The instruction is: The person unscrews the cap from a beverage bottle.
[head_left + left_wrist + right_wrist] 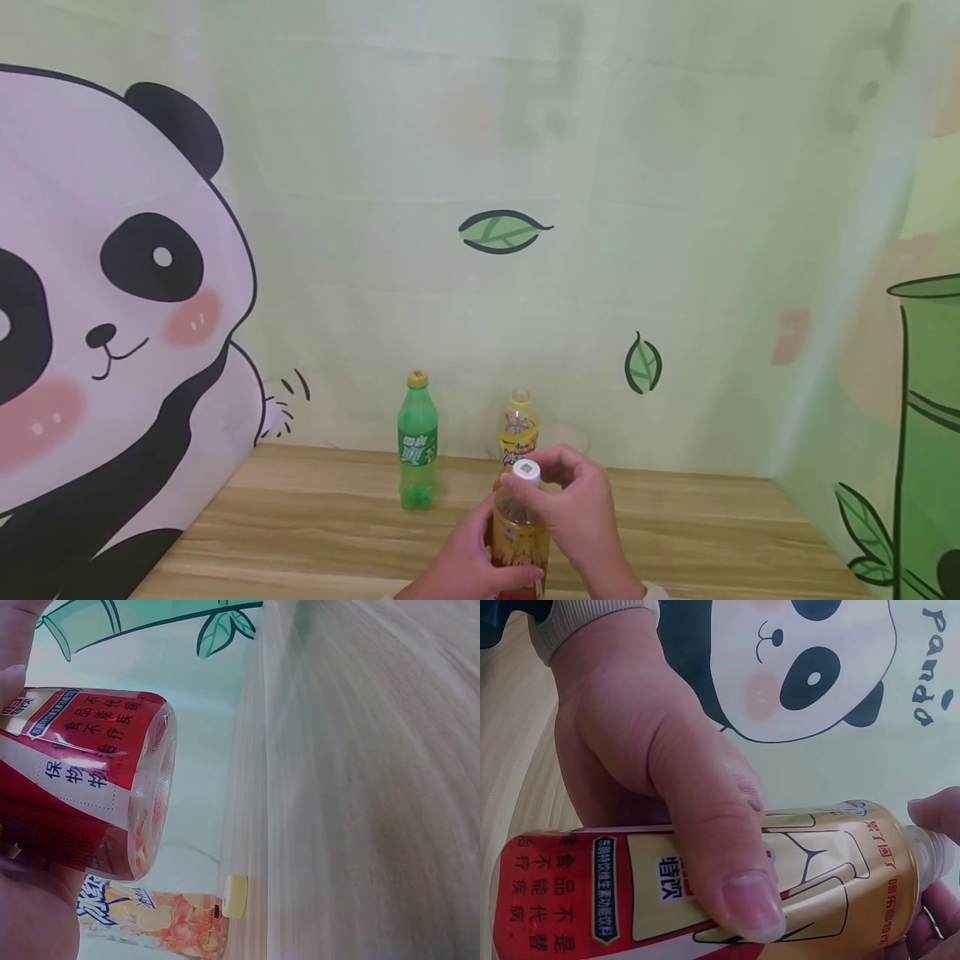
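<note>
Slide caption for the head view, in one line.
Left hand holds a gold-and-red bottle while the right hand pinches its white cap, a green bottle standing farther back.

The place is a small screened-in nook: a pale green, faintly creased backdrop (337, 167) rises behind a wood-grain desk (337, 533) and along its left and right edges. Printed on it are a cartoon panda (112, 321), loose leaves (504, 232), green bamboo (933, 383) and the lettering "panda" (924, 671). Whether home, shop or office lies beyond cannot be told.
</note>
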Available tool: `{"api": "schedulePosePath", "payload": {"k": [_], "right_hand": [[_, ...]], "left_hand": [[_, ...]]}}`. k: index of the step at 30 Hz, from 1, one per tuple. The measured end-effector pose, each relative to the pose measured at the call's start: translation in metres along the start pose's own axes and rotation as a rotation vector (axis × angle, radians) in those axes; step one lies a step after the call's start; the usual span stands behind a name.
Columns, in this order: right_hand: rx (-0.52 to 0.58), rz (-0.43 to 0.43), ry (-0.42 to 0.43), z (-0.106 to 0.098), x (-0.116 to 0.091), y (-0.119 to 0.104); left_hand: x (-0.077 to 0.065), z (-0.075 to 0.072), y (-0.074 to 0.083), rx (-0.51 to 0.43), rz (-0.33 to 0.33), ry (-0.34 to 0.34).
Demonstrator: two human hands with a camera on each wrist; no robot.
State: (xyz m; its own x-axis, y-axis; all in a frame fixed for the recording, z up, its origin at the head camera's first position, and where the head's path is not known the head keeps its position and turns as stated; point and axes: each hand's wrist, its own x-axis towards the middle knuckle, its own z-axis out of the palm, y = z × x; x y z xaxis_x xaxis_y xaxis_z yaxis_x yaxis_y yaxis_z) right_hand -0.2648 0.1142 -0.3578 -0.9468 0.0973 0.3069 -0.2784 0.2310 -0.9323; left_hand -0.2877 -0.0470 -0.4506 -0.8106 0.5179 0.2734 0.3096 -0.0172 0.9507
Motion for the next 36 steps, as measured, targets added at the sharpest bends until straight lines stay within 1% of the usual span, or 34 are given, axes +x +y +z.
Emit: {"api": "schedulePosePath", "payload": {"k": [6, 13, 21, 28, 32, 34, 36], "right_hand": [[0.031, -0.012, -0.024, -0.001, 0.0013, 0.0017], [0.072, -0.012, -0.069, -0.0019, 0.0008, 0.0014], [0.152, -0.025, -0.152, -0.0032, 0.0016, 0.0036], [0.182, -0.008, -0.228, -0.0044, 0.003, 0.0048], [0.18, -0.036, -0.22, -0.0043, 0.004, 0.0058], [0.172, -0.058, -0.195, -0.0036, 0.0046, 0.0061], [0.155, -0.079, -0.157, -0.0027, 0.005, 0.006]], "left_hand": [[0.0003, 0.0, -0.0007, -0.006, -0.011, 0.004], [0.0016, 0.0004, -0.0006, -0.025, -0.044, 0.009], [0.0008, 0.0, 0.0005, -0.02, -0.016, 0.004], [0.0012, -0.0007, 0.0004, -0.022, -0.02, 0.001], [0.0017, -0.0013, -0.0006, -0.017, -0.039, 0.006], [0.002, -0.0014, -0.0009, -0.014, -0.052, 0.01], [0.002, -0.0015, -0.0011, -0.007, -0.049, 0.011]]}}
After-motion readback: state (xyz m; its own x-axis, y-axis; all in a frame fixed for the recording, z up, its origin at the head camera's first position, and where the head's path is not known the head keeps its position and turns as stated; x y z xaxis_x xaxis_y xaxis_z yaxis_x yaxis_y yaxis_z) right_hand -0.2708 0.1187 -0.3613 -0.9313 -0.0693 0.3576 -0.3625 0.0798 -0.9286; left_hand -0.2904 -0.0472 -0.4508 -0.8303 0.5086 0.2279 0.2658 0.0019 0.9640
